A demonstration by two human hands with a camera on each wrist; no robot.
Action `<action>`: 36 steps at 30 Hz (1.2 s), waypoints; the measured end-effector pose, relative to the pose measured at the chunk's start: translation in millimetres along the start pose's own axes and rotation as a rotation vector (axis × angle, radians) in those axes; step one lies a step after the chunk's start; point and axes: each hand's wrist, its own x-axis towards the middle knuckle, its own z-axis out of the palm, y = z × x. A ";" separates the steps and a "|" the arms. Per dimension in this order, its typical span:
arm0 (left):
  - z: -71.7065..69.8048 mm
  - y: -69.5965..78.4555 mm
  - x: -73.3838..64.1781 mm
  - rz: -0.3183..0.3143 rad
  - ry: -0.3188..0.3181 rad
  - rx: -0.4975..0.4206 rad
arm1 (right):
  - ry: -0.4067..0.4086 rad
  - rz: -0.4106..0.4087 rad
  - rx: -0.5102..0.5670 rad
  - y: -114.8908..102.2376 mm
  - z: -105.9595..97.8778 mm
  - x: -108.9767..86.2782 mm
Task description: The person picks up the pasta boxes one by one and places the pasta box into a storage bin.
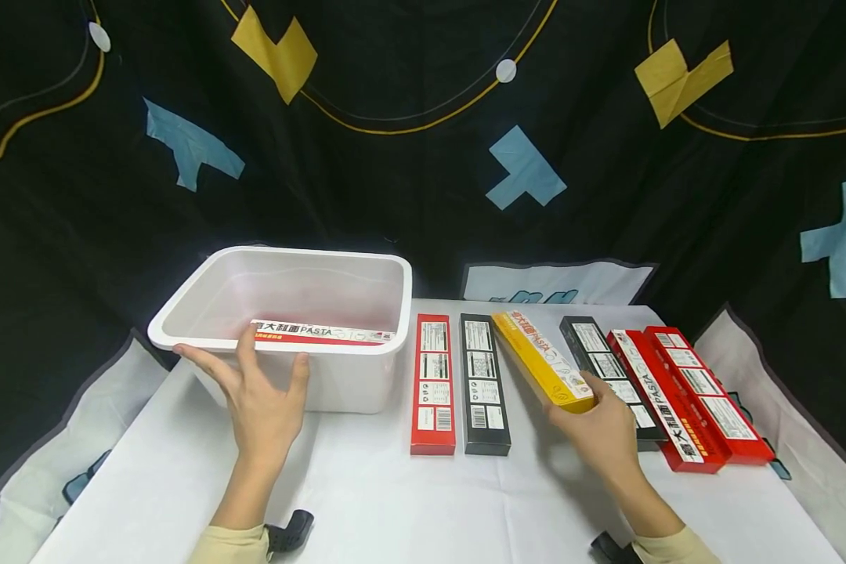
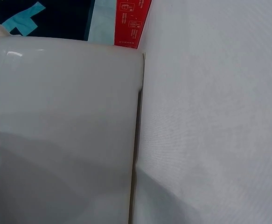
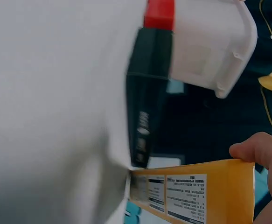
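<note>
My right hand (image 1: 601,427) grips a yellow pasta box (image 1: 543,362) by its near end. That end is raised off the table in the right wrist view, and the far end is low, close to the tabletop. The left hand (image 1: 264,399) has its fingers spread at the near rim of a white plastic bin (image 1: 338,380), fingertips touching the rim. Inside the bin a red and white pasta box (image 1: 324,333) leans, its lower part hidden. In the left wrist view the bin's outer wall (image 2: 66,93) fills the left side; the hand barely shows there.
Left of the yellow box lie a red box (image 1: 434,384) and a black box (image 1: 484,384). On its right are another black box (image 1: 609,376), a red and white pasta box (image 1: 666,399) and a red box (image 1: 708,395), side by side. A dark curtain (image 1: 423,196) hangs behind the white table (image 1: 409,509).
</note>
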 end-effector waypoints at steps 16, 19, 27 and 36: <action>0.4 1.4 -3.0 -0.012 -0.015 0.008 | 0.095 0.075 0.258 -24.8 -61.6 11.3; 0.1 1.4 -3.7 -0.022 -0.022 0.011 | 0.097 0.082 0.336 -28.5 -71.0 12.7; 0.1 0.7 -3.2 -0.031 -0.026 0.013 | 0.072 0.037 0.675 -45.4 -94.2 21.4; -1.7 2.0 -1.1 -0.029 -0.023 0.013 | 0.078 -0.100 0.795 -74.5 -100.8 30.4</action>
